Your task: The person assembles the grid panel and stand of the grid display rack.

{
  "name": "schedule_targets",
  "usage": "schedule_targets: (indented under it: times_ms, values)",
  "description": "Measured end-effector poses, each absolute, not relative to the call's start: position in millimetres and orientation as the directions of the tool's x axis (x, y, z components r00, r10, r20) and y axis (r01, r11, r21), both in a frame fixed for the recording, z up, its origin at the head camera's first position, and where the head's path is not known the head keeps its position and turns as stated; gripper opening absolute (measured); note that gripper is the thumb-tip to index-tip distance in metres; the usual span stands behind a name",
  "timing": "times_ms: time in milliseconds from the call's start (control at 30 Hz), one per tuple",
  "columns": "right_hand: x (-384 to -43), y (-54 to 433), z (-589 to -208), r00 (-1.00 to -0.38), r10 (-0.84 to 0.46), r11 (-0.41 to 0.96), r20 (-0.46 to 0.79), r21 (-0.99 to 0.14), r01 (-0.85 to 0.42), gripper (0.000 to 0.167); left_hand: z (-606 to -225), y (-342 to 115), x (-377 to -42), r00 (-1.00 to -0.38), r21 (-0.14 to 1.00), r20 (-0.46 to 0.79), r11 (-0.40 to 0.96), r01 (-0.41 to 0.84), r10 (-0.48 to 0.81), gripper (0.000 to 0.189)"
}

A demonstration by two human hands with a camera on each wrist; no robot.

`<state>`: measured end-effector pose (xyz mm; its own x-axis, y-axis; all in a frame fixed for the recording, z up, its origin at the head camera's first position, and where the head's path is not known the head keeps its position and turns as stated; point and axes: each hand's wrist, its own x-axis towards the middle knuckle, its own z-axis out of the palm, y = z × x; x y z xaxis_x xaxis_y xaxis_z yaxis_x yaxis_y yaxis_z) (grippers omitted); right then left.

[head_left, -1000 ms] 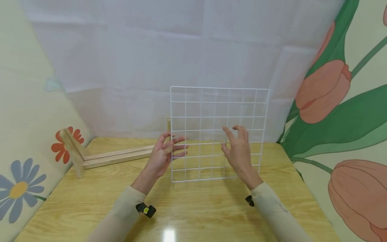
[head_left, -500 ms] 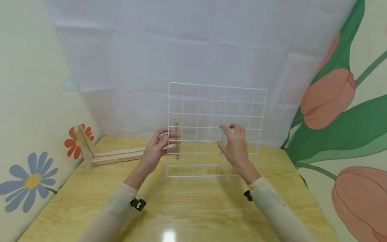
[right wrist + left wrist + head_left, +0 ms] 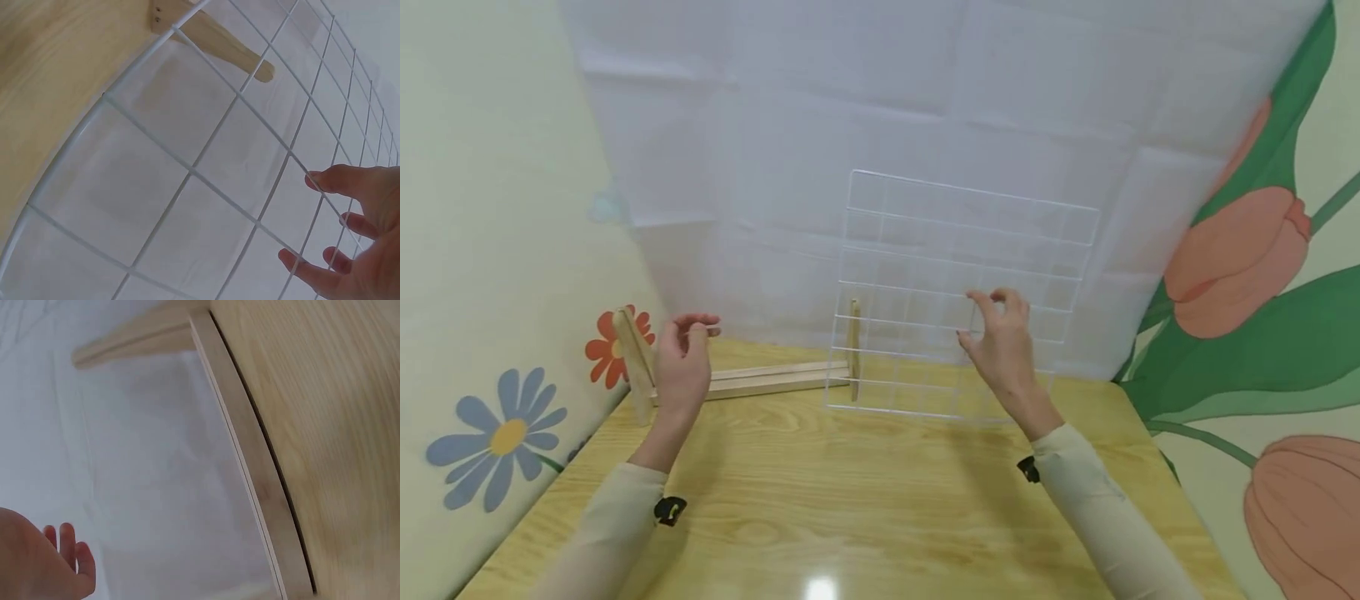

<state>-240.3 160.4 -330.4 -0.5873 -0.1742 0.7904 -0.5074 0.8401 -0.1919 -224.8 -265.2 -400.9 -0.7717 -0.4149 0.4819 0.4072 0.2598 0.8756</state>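
Note:
My right hand (image 3: 1003,354) holds a white wire grid panel (image 3: 925,257) upright above the table, its thumb and fingers curled at the wires. In the right wrist view the thumb and fingertips of that hand (image 3: 375,231) lie against the crossing wires of the grid (image 3: 192,170). On the left, my left hand (image 3: 683,362) holds nothing, its fingers loosely bent. It overlaps the left part of a low wooden stand (image 3: 775,379), which has a long double bar and an upright at each end. The stand's right upright (image 3: 854,350) shows through the grid.
The wood-grain table (image 3: 820,492) extends to a white cloth (image 3: 775,167) hung behind it. Flower-patterned walls stand at both sides, with a blue flower (image 3: 505,437) on the left and pink tulips (image 3: 1240,258) on the right. Black devices (image 3: 670,510) are strapped at the wrists.
My left hand has let go of the grid's left edge and moved left to the stand's left end. The right hand keeps the grid, which has risen and tilted slightly. The view has shifted.

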Motion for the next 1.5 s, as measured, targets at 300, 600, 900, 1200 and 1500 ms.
schedule_targets:
  times_ms: [300,600,900,1200,1500]
  values:
    - [-251,176,-306,-0.545,-0.181,0.832,0.819,-0.168,-0.529,0.059,-395,-330,-210,-0.556,0.834,0.55,0.437,0.337,-0.623,0.028]
    - [-259,184,-291,-0.542,-0.146,0.836,0.827,-0.19,-0.515,0.058,-406,-380,-211,-0.791,0.913,0.284,0.406,0.05,-0.542,0.057]
    - [-255,193,-286,-0.548,-0.132,0.837,0.826,-0.204,-0.508,0.058,-440,-409,-222,-0.954,0.923,0.229,0.355,0.149,-0.194,0.073]
    - [-254,205,-288,-0.534,-0.123,0.836,0.837,-0.203,-0.51,0.059,-445,-413,-227,-0.968,0.92,0.19,0.374,0.117,-0.165,0.069]
    - [-256,213,-288,-0.543,-0.123,0.836,0.831,-0.208,-0.508,0.058,-449,-414,-232,-0.965,0.931,0.2,0.341,0.133,-0.168,0.069]
